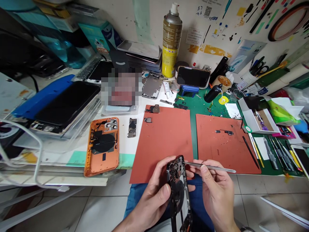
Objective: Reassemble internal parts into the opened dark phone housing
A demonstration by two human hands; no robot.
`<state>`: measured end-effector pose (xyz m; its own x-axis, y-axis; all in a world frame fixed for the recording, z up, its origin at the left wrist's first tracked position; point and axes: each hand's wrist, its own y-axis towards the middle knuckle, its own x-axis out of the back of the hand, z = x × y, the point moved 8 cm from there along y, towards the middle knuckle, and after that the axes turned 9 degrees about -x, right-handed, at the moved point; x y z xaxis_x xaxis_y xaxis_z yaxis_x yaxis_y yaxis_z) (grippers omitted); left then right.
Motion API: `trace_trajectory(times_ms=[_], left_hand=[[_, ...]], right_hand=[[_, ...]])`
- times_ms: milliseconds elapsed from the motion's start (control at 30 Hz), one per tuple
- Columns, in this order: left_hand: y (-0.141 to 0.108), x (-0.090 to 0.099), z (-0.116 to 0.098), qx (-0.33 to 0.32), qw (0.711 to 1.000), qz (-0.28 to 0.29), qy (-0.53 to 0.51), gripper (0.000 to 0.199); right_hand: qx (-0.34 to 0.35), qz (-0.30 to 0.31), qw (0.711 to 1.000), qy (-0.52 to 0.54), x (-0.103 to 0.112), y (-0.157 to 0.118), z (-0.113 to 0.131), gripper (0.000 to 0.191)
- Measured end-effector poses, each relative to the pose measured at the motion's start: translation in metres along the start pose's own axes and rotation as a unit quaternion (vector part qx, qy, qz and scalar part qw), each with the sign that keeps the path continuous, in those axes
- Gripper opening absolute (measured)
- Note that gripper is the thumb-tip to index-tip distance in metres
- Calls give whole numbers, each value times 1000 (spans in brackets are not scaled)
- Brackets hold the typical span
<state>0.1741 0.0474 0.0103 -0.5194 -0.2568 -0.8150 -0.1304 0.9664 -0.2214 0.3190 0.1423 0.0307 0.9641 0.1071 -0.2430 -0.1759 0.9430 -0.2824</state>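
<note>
My left hand (158, 190) grips a black phone housing (180, 193) upright and tilted above my lap. Its inner side, with the camera openings at the top, faces my right. Between the thumb and fingers of my right hand (218, 190) is a pair of metal tweezers (217, 167). Their thin tip points left and reaches the housing's upper edge by the camera openings; whether it touches cannot be made out. Some fingers of my left hand are hidden behind the housing. An orange phone back housing (103, 145) lies on the table to the left, with a small circuit board (132, 128) beside it.
Two red mats (166, 138) (207, 145) carry small phone parts, including a camera module (154, 109). A spray can (172, 42) and a propped phone (193, 77) stand behind. Screwdrivers (270, 151) and a white box (258, 116) are right; a large phone (69, 103) is left.
</note>
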Motion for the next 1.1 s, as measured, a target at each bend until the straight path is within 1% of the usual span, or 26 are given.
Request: trace_trajectory(times_ms=[133, 333, 467, 700, 833, 967, 1100], left_hand=[[0, 1, 1, 13, 1000, -10, -8, 66], [1, 0, 0, -2, 1000, -2, -14, 64], [2, -1, 0, 0, 1000, -11, -29, 65], [0, 2, -1, 0, 999, -36, -31, 64], [0, 5, 0, 7, 999, -36, -31, 63], [0, 5, 0, 11, 999, -21, -41, 65], [0, 5, 0, 18, 998, -17, -49, 63]], right_hand=[[-11, 6, 1000, 10, -3, 1, -1, 11], [13, 15, 1000, -16, 1, 1, 5, 9], [18, 21, 999, -24, 2, 1, 10, 6], [24, 9, 999, -41, 5, -3, 13, 6], [33, -1, 997, -68, 7, -7, 13, 7], [72, 18, 993, -87, 5, -13, 24, 10], [127, 46, 979, -153, 0, -18, 39, 13]])
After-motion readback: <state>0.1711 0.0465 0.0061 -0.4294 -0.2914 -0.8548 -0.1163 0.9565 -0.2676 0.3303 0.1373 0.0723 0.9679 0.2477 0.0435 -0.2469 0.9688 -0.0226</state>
